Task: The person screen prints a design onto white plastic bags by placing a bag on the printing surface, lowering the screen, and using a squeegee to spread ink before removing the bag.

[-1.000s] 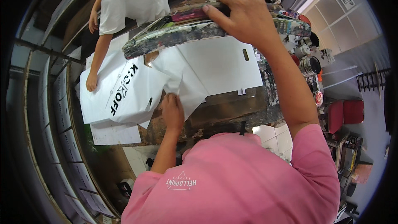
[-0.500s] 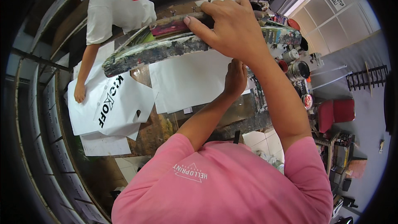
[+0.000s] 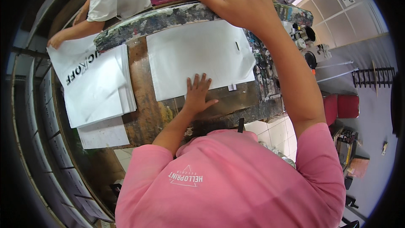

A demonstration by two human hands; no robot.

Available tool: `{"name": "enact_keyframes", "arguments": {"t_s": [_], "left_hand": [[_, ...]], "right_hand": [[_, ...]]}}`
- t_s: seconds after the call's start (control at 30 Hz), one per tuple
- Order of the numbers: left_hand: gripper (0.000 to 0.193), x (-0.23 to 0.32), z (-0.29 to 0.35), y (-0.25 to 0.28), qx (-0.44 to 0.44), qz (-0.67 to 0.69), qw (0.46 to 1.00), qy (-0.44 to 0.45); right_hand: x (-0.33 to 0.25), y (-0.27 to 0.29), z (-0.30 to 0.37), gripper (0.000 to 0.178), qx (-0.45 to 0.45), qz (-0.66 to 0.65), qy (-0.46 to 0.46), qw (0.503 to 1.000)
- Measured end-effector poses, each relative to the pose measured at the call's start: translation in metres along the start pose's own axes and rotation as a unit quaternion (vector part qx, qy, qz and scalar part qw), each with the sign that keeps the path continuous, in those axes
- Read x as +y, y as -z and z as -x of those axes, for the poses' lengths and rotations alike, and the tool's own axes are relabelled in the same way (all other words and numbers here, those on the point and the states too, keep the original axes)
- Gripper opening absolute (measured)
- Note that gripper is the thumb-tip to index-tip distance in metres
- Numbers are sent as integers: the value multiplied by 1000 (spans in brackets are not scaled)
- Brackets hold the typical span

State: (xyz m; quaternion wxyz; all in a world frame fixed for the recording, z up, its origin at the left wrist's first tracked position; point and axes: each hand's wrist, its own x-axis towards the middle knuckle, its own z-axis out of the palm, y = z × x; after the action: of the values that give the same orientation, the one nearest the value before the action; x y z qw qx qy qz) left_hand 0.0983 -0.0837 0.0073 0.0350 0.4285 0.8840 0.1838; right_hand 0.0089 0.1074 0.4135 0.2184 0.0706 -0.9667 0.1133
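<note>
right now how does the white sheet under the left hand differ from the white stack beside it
The white sheet lies alone and flat on the wooden platen, with the left hand pressing its near edge; the white stack is many layers, with no hand of the person's on it. The sheet under the hand looks blank; a piece at the stack's far side carries bold black lettering. Both are white and rest on the same paint-stained bench.

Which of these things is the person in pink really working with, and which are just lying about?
In use:
- white sheet under left hand
- paint-stained frame held by right hand

Lying about:
- stack of white bags
- paint pots
- red stool
</note>
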Motion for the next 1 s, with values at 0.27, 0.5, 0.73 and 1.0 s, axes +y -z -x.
{"name": "enact_keyframes", "arguments": {"t_s": [0.27,0.5,0.73,1.0], "left_hand": [[108,-18,12,8,-21,-27,999,4],[104,-7,13,0,13,-18,1000,-2],[100,-6,17,-4,43,-17,999,-3],[99,-4,16,3,6,-1,1000,13]], "right_hand": [[-3,7,6,57,-39,-2,-13,999],[-3,12,10,56,-56,-25,-7,998],[-8,17,7,54,-82,-20,-35,996],[-7,-1,7,54,-46,-4,-36,998]]}}
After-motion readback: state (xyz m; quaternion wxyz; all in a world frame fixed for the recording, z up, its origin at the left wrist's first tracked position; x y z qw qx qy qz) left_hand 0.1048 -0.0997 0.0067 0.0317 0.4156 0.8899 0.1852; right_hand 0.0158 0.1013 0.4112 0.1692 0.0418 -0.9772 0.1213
